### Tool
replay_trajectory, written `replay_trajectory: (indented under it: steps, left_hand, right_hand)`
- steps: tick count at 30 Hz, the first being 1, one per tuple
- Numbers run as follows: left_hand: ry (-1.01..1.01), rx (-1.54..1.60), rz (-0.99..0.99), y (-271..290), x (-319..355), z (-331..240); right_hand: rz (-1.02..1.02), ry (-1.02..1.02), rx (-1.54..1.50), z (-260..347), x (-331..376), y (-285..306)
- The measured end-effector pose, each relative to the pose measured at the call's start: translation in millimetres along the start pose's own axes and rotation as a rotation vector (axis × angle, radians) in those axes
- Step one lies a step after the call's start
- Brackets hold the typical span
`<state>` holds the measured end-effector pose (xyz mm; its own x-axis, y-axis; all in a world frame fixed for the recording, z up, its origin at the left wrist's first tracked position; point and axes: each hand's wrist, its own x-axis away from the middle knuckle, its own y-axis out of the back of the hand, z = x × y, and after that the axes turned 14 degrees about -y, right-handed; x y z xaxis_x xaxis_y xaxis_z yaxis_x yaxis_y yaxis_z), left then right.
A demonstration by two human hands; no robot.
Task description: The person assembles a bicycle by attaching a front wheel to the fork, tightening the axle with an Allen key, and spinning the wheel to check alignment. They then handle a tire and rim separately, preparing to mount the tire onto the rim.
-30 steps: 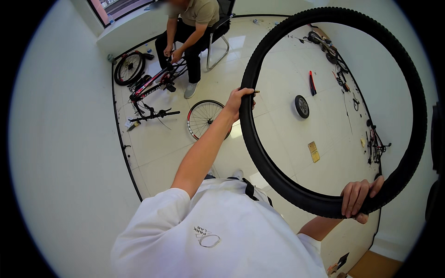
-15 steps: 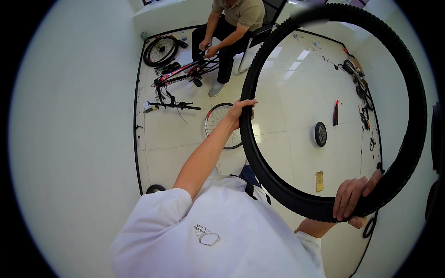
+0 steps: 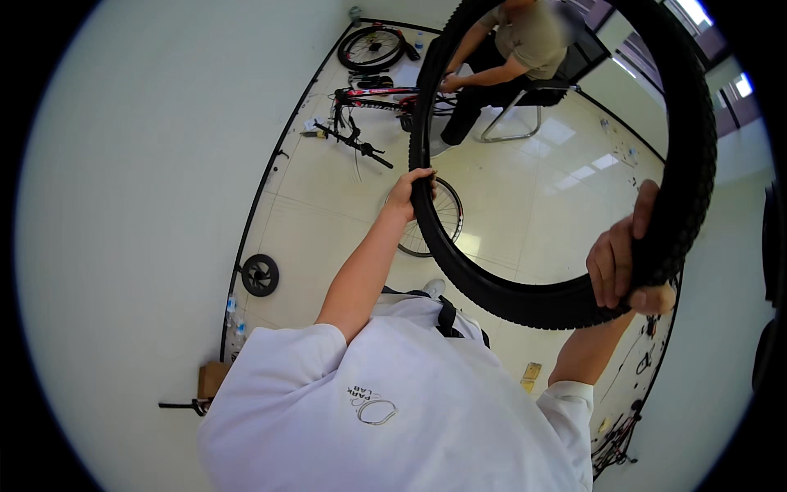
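Observation:
A large black knobbly bicycle tire is held up in front of me, with no wheel inside it. On its left side my left hand is closed around the rubber, the arm stretched out. My right hand grips the lower right part, fingers over the inner edge and thumb beneath. Beyond the tire, a spoked bicycle wheel lies on the floor, partly covered by the tire and my left hand.
A seated person works at a bicycle frame beyond the tire. Handlebars and another wheel lie far left. A small black wheel, bottles and a cardboard box line the left wall. Bike parts lie lower right.
My view has turned, so the room's left side shows more and the seated person now appears through the tire. My right hand and the tire's lower part sit higher in view. Both hands keep their grip.

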<state>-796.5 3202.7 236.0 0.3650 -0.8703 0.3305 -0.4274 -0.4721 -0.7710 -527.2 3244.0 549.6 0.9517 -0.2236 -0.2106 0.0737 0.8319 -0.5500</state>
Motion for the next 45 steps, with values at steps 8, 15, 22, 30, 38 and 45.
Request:
replay_trajectory:
  steps: [8, 15, 22, 30, 38, 45]
  left_hand:
    - [-0.319, -0.068, -0.367, 38, 34, -38]
    - [-0.465, -0.009, -0.46, 62, 41, -76]
    - [-0.434, -0.166, -0.607, 81, 34, -100]
    - [-0.108, -0.596, -0.662, 189, 59, -111]
    - [0.15, -0.488, -0.75, 325, 218, -73]
    - [0.731, -0.774, -0.991, 367, 395, -12]
  right_hand:
    - [0.155, -0.227, 0.018, 3, -80, 20]
    - [0.115, -0.271, 0.075, -13, -126, -1]
    - [-0.007, -0.295, 0.198, -38, -154, -22]
    - [-0.21, -0.57, 0.569, -128, -174, 2]
    - [-0.409, -1.14, 0.749, -312, -56, 128]
    - [-0.687, -1.689, 0.753, -382, 133, 144]
